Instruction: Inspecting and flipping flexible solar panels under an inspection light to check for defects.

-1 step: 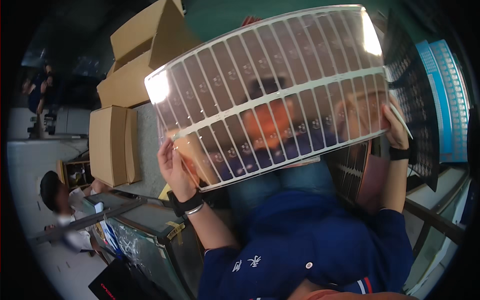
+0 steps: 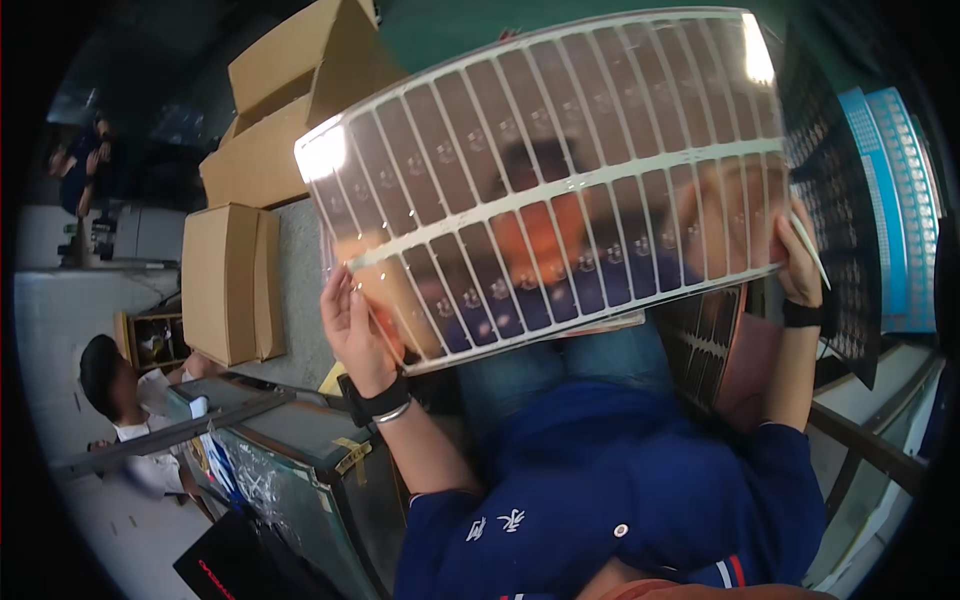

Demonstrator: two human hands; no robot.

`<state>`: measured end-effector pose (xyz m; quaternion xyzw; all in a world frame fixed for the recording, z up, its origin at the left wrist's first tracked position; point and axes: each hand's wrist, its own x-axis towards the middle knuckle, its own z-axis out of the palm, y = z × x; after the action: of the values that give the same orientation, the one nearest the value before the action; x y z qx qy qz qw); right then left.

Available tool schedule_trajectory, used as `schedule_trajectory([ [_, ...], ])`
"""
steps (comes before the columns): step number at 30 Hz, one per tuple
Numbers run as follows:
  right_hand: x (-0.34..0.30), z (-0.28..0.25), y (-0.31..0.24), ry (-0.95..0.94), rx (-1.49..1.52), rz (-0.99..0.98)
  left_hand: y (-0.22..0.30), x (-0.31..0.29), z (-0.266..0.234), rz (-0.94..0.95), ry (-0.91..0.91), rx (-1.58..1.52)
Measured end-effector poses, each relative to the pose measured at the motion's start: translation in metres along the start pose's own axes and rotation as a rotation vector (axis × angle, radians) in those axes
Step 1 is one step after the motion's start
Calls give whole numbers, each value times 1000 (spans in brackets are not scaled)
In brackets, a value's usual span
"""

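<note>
Glossy, clear plastic sheet (image 2: pixel 560 180) with white grid strips; matt brown cardboard boxes (image 2: pixel 225 280); dark blue cloth sleeves (image 2: pixel 600 500)

A grey floor (image 2: pixel 295 300) carries the brown cardboard boxes on the left. One closed flat box (image 2: pixel 225 283) lies directly on it, long side running away from the viewer. Just beyond it sits a bigger box (image 2: pixel 285 120) with its flaps open, and whether the two touch cannot be told. Nearer, a table (image 2: pixel 300 440) with a greenish glass-like top stands at the floor's edge, with a yellow strip (image 2: pixel 352 457) stuck at its corner.
</note>
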<state>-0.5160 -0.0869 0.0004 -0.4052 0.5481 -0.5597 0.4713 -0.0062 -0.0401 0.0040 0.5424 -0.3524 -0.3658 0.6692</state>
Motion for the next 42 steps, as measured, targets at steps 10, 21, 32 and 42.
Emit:
schedule_trajectory([
  [10, -26, 3, -71, 408, -241, -572, -9, -5, -1, 68, -25, 190],
  [21, 2, 8, 4, 305, -952, -466, -29, -18, -22, -126, 78, 349],
  [32, 63, -16, 157, 338, -1119, -230, -53, -9, -43, -74, 129, 555],
  [42, 63, -9, 138, 378, -1245, -239, -103, -3, -76, 118, 176, 1355],
])
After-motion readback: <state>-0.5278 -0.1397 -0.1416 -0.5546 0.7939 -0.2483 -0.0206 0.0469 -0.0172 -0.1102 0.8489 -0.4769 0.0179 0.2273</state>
